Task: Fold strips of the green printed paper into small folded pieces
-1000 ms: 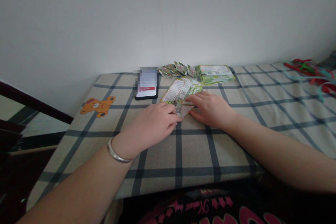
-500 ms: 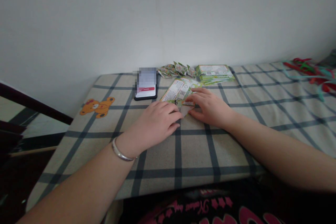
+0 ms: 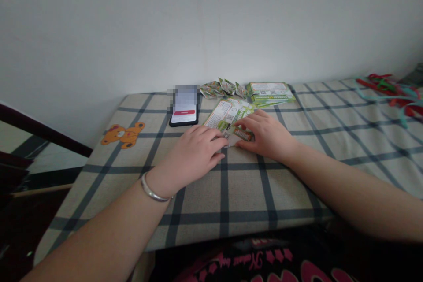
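My left hand (image 3: 193, 154), with a silver bangle (image 3: 152, 189) on the wrist, rests on the checked tablecloth (image 3: 251, 189), its fingertips pressed onto a small folded printed paper (image 3: 235, 135). From the other side my right hand (image 3: 266, 135) pinches the same paper, lifting a flap with an orange strip. The paper lies partly on a flat green-and-white leaflet (image 3: 228, 113), mostly hidden between the two hands.
A black phone (image 3: 184, 108) lies behind the hands near the wall. Several small folded paper pieces (image 3: 223, 87) and a stack of green leaflets (image 3: 271, 90) sit at the back. Red and teal ribbons (image 3: 393, 90) lie far right. A bear print (image 3: 123, 133) marks the cloth's left part.
My right hand has folded the paper's flap over, so an orange strip now shows. My left hand slid slightly toward the paper and keeps holding it down.
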Available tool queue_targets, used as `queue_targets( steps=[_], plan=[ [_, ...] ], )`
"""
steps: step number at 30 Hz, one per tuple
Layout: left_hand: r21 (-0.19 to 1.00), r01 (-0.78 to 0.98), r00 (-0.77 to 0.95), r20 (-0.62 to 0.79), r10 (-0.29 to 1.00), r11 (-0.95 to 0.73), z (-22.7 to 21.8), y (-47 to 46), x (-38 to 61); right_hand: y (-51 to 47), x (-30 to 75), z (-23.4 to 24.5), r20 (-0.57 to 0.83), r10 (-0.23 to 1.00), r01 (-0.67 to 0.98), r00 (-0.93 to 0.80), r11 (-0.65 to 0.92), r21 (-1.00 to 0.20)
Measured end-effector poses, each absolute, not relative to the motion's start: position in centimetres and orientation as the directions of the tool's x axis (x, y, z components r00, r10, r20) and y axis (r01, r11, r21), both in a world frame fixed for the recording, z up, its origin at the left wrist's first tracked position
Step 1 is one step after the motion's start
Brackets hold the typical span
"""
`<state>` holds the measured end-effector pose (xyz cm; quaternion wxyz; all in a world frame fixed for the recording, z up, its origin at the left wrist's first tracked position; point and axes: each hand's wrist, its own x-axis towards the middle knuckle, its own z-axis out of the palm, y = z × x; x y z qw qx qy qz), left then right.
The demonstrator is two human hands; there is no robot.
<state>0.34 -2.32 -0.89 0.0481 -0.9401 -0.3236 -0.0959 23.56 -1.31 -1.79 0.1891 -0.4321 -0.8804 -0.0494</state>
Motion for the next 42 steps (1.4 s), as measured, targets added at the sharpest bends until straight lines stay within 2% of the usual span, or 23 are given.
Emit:
queue_targets(
  steps=[6,10,18,23,31,37,42],
  plan=[
    [-0.022,0.608,0.774,0.237,0.587,-0.793,-0.9,-2.0,0.0,-1.1,23.5,-1.8,0.388,0.755,0.776,-0.528,0.615,-0.142],
    [-0.062,0.602,0.779,0.268,0.567,-0.796,-0.8,-1.7,-0.2,-1.2,23.5,-1.8,0.375,0.766,0.773,-0.522,0.611,-0.172],
    [-0.101,0.674,0.730,0.247,0.638,-0.732,-0.7,-1.5,0.1,-2.2,23.0,-1.4,0.315,0.713,0.665,-0.627,0.700,-0.261],
    [-0.105,0.687,0.719,0.240,0.652,-0.719,-0.7,-1.6,0.2,-2.3,23.0,-1.6,0.294,0.714,0.646,-0.636,0.701,-0.303],
    [-0.068,0.693,0.712,0.221,0.666,-0.718,-0.9,-2.4,0.6,-1.9,23.2,-2.0,0.289,0.706,0.634,-0.646,0.708,-0.311],
    [-0.075,0.704,0.701,0.233,0.674,-0.706,-0.9,-2.8,0.6,-1.2,23.6,-2.1,0.326,0.660,0.616,-0.677,0.751,-0.239],
    [-0.073,0.738,0.665,0.245,0.705,-0.671,-0.9,-3.5,0.9,-0.8,23.8,-2.2,0.311,0.619,0.566,-0.721,0.785,-0.251]
  ],
)
